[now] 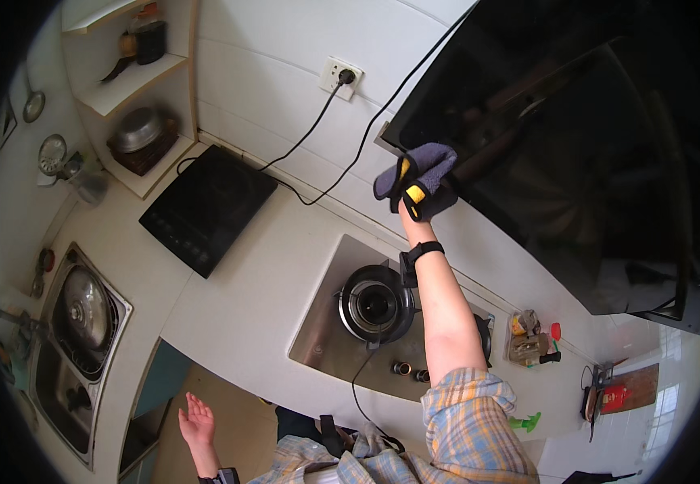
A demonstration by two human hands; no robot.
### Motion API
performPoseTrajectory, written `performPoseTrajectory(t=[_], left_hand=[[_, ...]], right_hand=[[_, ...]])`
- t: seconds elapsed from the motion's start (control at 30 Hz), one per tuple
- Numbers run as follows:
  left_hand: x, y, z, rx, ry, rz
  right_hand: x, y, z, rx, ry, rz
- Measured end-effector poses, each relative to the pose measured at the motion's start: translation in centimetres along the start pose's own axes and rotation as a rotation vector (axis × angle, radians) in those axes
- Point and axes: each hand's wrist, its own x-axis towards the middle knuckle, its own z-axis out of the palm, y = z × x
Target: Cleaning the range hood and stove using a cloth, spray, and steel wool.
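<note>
My right hand [415, 202] is raised over the back of the gas stove [319, 327], wrapped in a folded grey cloth [437, 163] with black edging and yellow patches. The cloth is at the lower left edge of the black range hood [507, 199]; whether it touches the hood cannot be told. The cloth hides most of the fingers. Below and to the left, my left hand [196, 420] hangs in front of the counter with its palm up and holds nothing. A round burner [376, 304] lies to the left of my right forearm.
A black induction cooker [207, 209] stands on the counter [247, 290], its cord near a wall socket [341, 77]. At left is a steel sink [62, 393] with a pan lid [86, 305] beside its basin. Condiment jars [528, 348] stand right of the stove. Corner shelves [135, 88] hold a metal bowl.
</note>
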Motion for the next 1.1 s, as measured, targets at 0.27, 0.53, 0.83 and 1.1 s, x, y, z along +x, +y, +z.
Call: performPoseTrajectory(t=[0.27,0.53,0.83,1.1], left_hand=[[1.0,-3.4,2.6,0.099,-0.095,-0.123],[0.0,-6.5,4.5,0.150,-0.067,-0.208],[-2.1,-11.7,8.0,0.322,-0.052,-0.224],[-6.9,-16.2,11.0,0.557,-0.191,-0.115]], right_hand=[[-4.4,9.8,-3.1,0.049,-0.067,0.163],[-11.7,16.3,-13.0,-0.057,-0.113,0.541],[-20.2,27.2,-20.0,-0.743,-0.010,0.500],[-18.9,24.5,-28.4,-0.485,-0.031,0.624]])
